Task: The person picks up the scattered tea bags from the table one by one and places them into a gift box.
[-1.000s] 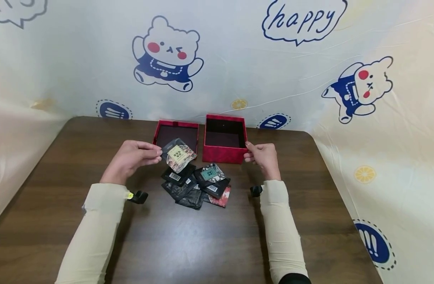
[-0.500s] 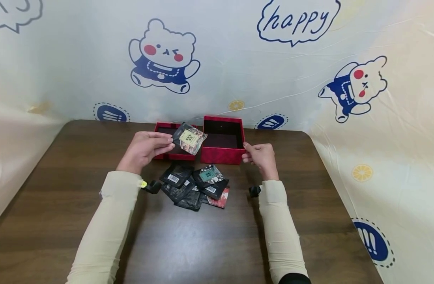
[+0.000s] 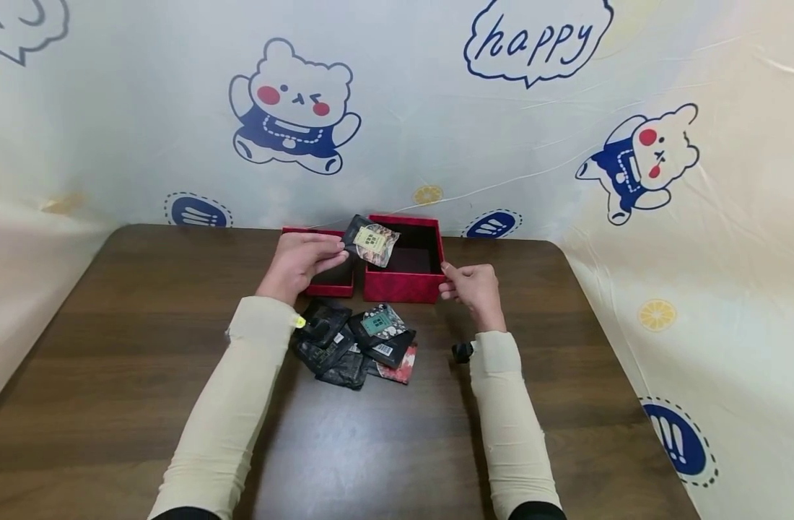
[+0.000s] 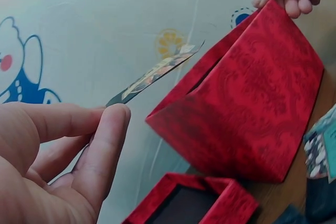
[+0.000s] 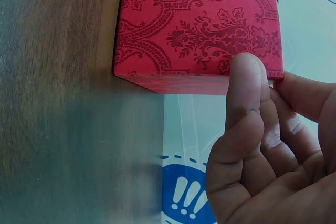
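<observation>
Patterned packet (image 3: 375, 242): up in the air at the left rim of the open red box (image 3: 403, 287), apparently held by its left edge to keep fingers off the label.
Left hand (image 3: 299, 263): pinching that packet, forearm reaching in from the near left.
Right hand (image 3: 478, 292): gripping the box's near right corner, seemingly to steady it.
Shallow red tray (image 3: 332, 291): just left of the box.
Dark packets (image 3: 332, 354): heaped nearer.

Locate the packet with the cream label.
In the head view, the cream-labelled packet is just left of centre, pinched in the air by the left hand, overlapping the left side of the open red box, beyond the packet pile.
</observation>
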`<state>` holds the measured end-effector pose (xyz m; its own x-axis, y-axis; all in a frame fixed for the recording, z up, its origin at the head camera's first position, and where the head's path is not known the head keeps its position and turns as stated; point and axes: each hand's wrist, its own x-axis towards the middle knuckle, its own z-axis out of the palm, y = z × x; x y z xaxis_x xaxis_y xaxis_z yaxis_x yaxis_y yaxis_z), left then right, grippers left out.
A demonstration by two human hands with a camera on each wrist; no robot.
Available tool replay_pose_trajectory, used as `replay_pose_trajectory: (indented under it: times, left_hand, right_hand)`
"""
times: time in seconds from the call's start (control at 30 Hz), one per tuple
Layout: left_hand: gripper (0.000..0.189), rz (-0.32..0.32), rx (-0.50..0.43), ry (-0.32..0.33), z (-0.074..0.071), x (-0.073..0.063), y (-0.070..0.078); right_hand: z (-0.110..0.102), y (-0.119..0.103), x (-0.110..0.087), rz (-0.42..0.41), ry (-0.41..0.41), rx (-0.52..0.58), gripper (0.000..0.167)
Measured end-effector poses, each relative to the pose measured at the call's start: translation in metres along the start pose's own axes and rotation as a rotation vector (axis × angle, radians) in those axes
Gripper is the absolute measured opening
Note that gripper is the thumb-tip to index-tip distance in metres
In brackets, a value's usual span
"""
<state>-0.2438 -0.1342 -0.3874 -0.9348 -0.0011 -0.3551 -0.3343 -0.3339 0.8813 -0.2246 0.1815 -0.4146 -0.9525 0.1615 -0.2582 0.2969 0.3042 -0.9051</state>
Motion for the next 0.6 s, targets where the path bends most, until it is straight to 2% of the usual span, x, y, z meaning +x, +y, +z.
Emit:
replay_pose_trajectory:
  times: [0.2,0.43,0.6]
  left_hand:
    - [0.031,0.025,-0.021,0.002,0.018,0.006,-0.006]
    - [0.033,0.029,0.031,0.018,0.036,0.01,-0.01]
    - [0.03,0.047,0.105,0.035,0.046,0.016,-0.014]
  right_hand:
    - [0.001,0.0,0.0,-0.004,0.002,0.004,0.034]
    - [0.001,-0.001,0.0,-0.011,0.013,-0.008,0.033]
    - [0.002,0.0,-0.001,-0.013,0.017,-0.003,0.033]
